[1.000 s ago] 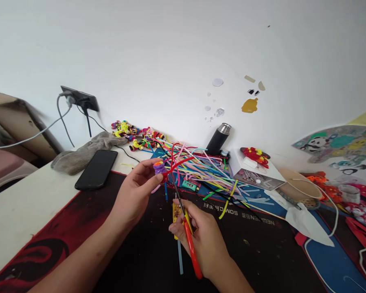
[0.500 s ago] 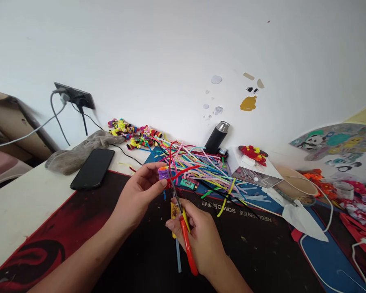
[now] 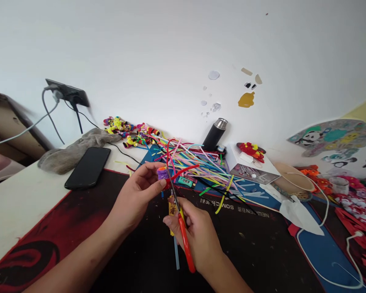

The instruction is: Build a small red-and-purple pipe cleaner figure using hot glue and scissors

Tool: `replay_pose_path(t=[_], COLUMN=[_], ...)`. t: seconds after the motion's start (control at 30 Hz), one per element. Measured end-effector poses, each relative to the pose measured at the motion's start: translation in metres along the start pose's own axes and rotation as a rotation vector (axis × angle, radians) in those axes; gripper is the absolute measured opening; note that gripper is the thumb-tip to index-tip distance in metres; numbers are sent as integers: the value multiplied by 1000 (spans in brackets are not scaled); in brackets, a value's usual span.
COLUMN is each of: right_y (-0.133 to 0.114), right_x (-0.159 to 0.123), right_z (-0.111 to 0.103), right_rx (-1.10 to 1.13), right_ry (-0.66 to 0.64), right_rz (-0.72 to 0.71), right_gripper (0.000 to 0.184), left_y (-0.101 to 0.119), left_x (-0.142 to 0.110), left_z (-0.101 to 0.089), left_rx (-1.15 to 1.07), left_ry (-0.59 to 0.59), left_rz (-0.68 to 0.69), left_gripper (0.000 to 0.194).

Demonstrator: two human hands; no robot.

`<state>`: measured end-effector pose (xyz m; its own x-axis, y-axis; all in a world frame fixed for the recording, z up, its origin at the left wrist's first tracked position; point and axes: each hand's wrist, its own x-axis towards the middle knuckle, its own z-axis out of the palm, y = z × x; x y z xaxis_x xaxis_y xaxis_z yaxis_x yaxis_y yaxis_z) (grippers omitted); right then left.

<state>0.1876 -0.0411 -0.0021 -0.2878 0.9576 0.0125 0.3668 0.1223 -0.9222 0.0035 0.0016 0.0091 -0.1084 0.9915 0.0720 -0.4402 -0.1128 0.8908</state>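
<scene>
1. Presently, the left hand [image 3: 143,191] is closed, and it grips a small purple and orange piece [image 3: 162,173] between the thumb and the fingers
2. This piece is in the air above the counter [image 3: 14,199], and red fuzzy stems [image 3: 185,169] extend from beside it, one curving upward and another pointing to the right
3. The right hand [image 3: 198,236] is closed around the scissors [image 3: 187,248], which have a red handle; their blades reach up to the red fuzzy stems, just beside the left thumb, but I cannot tell if they touch them
4. Under both hands lies a dark mat [image 3: 246,252]; a yellow object [image 3: 172,208] and a pale blue stick [image 3: 176,256] are near the right hand, partly hidden
5. Behind the hands there is a loose pile of colourful stems [image 3: 201,165], with a teal lighter [image 3: 185,182] at its near edge
6. A black phone [image 3: 88,167] lies to the left, and a black bottle [image 3: 213,136] leans, tilted, near the wall [image 3: 140,61]
</scene>
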Motion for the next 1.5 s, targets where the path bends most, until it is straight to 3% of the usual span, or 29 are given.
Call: replay_pose_path(t=[0.67,1.0,1.17,1.27,1.5], right_y=[1,-4,-8,-8,-4], right_x=[2,5,3,3,5], right_z=[7,1,-6,-6,1], right_rx=[-52,322,344,343,235], right_ry=[52,50,35,27,-62], right_rz=[50,112,106,103,159], right_gripper=[38,66,68,69,69], left_y=[-4,-4,-1,5,24], left_x=[0,10,12,18,28], left_z=[4,1,-3,-10,-20], left_rx=[-60,-224,-247,-268,-303], left_ry=[29,129,166,216,341], left_rz=[-16,-99,-97,-54,189], left_gripper=[39,44,43,40,29])
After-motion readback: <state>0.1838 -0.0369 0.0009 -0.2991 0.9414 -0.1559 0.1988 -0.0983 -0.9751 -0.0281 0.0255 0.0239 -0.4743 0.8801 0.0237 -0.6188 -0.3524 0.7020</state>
